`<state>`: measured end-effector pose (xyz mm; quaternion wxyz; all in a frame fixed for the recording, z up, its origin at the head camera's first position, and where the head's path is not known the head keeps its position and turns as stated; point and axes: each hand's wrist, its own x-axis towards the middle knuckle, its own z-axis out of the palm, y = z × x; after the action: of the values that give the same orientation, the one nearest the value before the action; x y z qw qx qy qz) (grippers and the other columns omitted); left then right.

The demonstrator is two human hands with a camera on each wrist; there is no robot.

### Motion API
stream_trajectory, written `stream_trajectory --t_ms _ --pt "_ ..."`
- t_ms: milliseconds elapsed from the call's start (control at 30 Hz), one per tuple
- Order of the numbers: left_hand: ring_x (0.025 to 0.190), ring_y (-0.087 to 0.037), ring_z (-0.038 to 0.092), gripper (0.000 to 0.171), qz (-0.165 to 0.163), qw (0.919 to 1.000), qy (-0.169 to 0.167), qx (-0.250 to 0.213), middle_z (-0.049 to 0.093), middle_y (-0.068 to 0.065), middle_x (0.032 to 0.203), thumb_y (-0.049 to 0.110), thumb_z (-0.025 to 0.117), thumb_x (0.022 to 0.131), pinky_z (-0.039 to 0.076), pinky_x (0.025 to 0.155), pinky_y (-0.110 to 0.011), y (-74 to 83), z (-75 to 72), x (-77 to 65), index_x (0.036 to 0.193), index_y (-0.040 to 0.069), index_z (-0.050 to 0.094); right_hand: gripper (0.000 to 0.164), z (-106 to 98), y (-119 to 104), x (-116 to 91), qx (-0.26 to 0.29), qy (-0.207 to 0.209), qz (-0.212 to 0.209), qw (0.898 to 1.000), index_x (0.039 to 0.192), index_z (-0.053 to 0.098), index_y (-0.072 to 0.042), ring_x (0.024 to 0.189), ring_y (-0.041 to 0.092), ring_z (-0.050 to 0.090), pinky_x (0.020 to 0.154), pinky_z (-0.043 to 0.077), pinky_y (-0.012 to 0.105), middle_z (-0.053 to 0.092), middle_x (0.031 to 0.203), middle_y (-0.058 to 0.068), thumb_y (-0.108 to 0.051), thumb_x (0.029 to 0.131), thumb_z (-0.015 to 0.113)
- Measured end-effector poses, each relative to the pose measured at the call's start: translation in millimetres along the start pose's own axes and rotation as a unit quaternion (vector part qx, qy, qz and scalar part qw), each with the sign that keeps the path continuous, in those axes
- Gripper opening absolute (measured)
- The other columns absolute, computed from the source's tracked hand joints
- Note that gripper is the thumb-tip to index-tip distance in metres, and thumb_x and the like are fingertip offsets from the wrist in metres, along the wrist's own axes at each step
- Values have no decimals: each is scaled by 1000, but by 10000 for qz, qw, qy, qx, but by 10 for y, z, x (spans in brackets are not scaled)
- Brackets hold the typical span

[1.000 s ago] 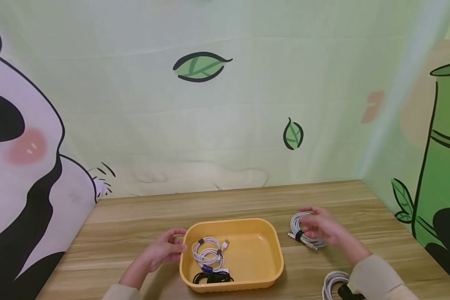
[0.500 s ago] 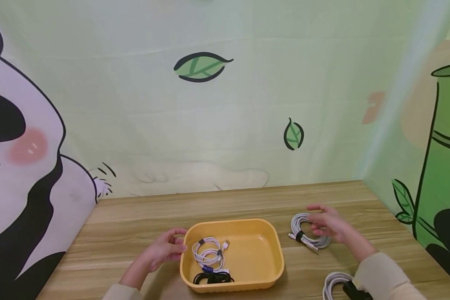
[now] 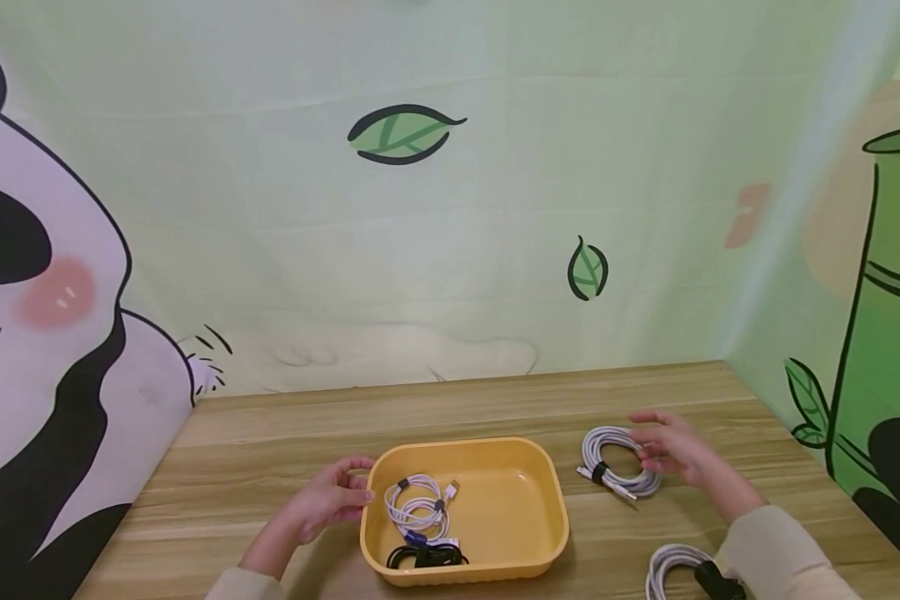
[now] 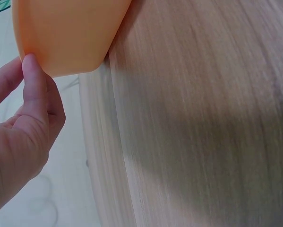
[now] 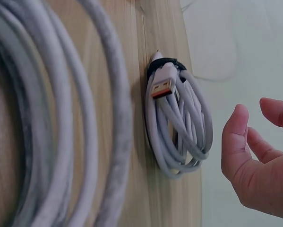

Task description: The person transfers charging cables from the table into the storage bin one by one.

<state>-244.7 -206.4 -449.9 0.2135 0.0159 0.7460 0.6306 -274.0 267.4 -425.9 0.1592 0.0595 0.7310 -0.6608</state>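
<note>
My left hand [image 3: 330,500] touches the left end of a yellow plastic tray [image 3: 557,500], thumb and fingers at its rim. In the left wrist view, the thumb [image 4: 33,80] lies against the outer wall of the tray [image 4: 70,38]. Inside the tray are a coiled white USB cable [image 3: 423,523] and a coiled black cable [image 3: 401,554]. My right hand [image 3: 675,450] has its fingers apart and holds nothing. It hovers by the right edge of a coiled grey-white cable [image 3: 592,450] with a black strap. The right wrist view shows that cable's USB plug [image 5: 162,87].
A second thick grey-white coiled cable [image 3: 654,575] with a wide black strap lies near the front, by the right sleeve [image 3: 783,550]. Everything stands on a wood-grain table [image 3: 270,433]. A printed cloth backdrop [image 3: 487,208] rises behind it.
My right hand has drawn back to the right, uncovering more of the coiled grey-white cable, which stays on the table. The left hand and the tray have not visibly moved.
</note>
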Motion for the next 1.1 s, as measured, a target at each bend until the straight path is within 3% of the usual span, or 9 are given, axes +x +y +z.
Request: stream_trajectory --t_ms 467,1100 --pt "75 -12 50 53 18 10000 20 4 44 -3 86 0 58 80 49 65 -25 3 2 -9 126 -3 33 57 -136 122 8 -24 125 82 9999 131 17 9 59 6 54 54 50 19 54 69 -5 -7 86 48" --pt "73 -12 50 53 -81 10000 40 -9 44 -4 85 0 58 80 50 64 -25 30 15 -17 126 -3 33 57 -209 205 -2 -469 480 299 9973 129 22 8 60 6 53 56 50 23 53 70 -6 -13 85 51"
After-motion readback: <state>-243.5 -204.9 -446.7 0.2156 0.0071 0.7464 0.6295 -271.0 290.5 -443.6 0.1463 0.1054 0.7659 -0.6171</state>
